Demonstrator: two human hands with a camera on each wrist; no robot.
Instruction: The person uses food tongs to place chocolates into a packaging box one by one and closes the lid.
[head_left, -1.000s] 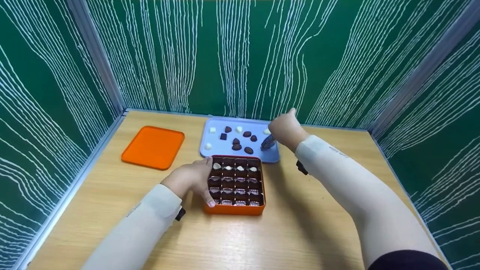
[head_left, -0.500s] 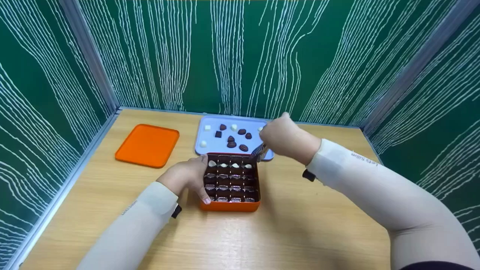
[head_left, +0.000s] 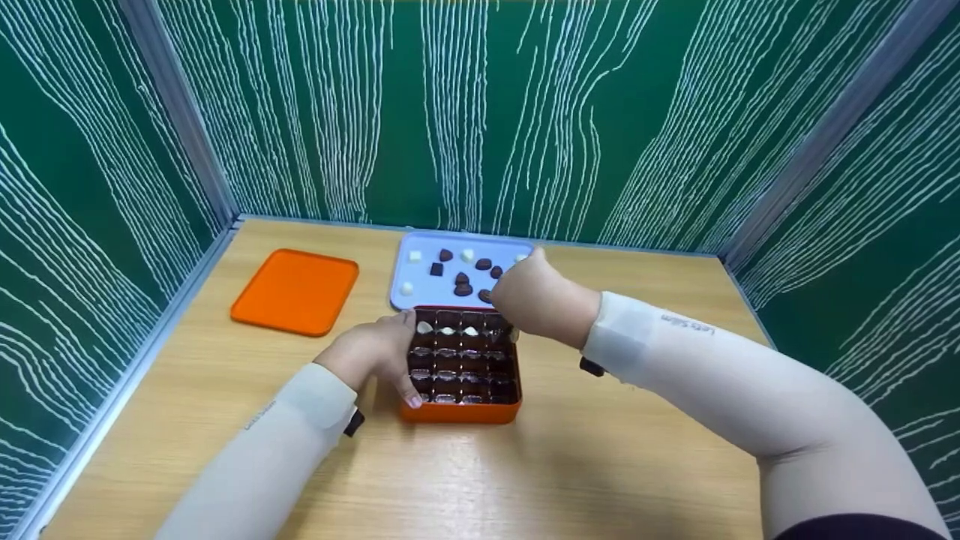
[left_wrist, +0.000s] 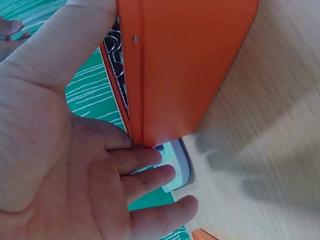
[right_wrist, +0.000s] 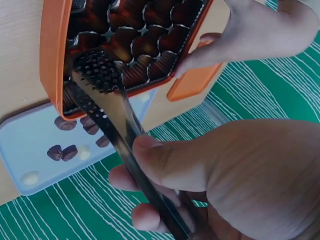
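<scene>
My left hand (head_left: 373, 352) grips the left side of an orange box (head_left: 465, 414), thumb at the front corner and index finger at the back corner. Its other fingers are extended in the left wrist view. Dark brown compartments fill the box; pale spots show along the back row, and I cannot tell whether they are pieces or glints. My right hand (head_left: 541, 296) holds metal tongs (right_wrist: 121, 112) with perforated heads over the compartments at the back right. The heads look slightly apart; whether they hold a piece cannot be told.
Behind the box lies a pale blue tray (head_left: 429, 298) with several dark and white chocolates. An orange lid (head_left: 295, 292) rests at the back left of the wooden table (head_left: 637, 360). Green walls (head_left: 300, 112) with white lines enclose the table.
My right hand has brought the tongs from the tray's right end left and toward me, over the box's back right compartments. My left hand keeps its grip on the box.
</scene>
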